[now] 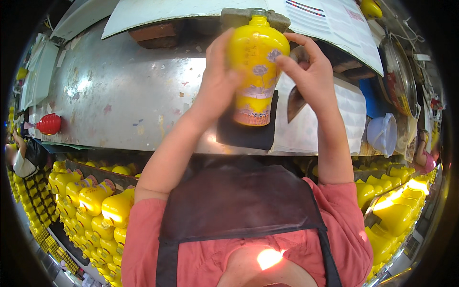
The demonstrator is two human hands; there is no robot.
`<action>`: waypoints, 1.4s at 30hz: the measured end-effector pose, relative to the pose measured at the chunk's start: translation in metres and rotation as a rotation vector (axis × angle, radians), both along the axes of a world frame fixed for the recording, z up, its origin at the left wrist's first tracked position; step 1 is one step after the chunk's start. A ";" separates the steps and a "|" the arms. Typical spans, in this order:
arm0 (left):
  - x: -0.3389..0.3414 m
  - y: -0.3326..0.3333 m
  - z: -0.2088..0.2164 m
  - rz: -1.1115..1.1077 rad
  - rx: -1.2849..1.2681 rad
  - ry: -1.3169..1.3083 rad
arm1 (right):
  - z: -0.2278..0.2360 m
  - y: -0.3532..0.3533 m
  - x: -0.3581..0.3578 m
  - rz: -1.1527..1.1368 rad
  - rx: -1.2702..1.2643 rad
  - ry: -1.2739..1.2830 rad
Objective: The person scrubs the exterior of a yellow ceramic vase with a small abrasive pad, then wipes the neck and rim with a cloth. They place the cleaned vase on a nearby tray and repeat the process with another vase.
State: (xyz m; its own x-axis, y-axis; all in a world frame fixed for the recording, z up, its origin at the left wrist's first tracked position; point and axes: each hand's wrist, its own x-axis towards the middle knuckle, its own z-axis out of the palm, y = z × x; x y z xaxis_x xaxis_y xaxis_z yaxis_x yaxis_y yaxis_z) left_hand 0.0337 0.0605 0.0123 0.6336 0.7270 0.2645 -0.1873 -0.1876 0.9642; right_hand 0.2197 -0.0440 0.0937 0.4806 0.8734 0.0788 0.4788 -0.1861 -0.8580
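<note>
Over a flat black pad (244, 137), the glossy yellow, flower-printed bottle (258, 42) is lying with its foot toward us and its neck pointing away. Our left hand (219, 71) is grasping its left side; our right hand (313, 67) is touching its right shoulder with thumb and fingertips while holding a dark, pointed blade (296, 103). We are probably smoothing the print, so we are wanting a steady left palm, light strokes and the blade's point staying off the pattern.

Near the bottle's foot, the front edge of the grey metal worktop (124, 112) is limiting us. Left of the bottle, bare metal is offering room; to its right, pale printed sheets (334, 122) are lying close. Beyond its neck, a rough grey block (230, 20) and a raised white board (191, 18) are closing off space.
</note>
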 end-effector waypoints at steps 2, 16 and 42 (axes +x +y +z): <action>-0.006 0.006 0.001 -0.004 0.034 0.010 | 0.003 -0.001 0.008 -0.011 0.076 0.041; 0.005 -0.010 0.021 0.212 0.683 0.290 | 0.017 0.016 -0.011 0.065 0.014 -0.089; 0.007 -0.013 0.021 0.223 0.726 0.365 | 0.019 0.015 -0.010 0.276 0.115 -0.776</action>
State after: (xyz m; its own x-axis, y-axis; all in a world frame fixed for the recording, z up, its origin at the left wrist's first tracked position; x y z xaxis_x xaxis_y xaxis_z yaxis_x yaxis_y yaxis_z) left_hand 0.0409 0.0479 0.0334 0.6322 0.5733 0.5213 0.2275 -0.7804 0.5824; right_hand 0.2100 -0.0286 0.1131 0.0226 0.9183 0.3952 0.9580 0.0932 -0.2712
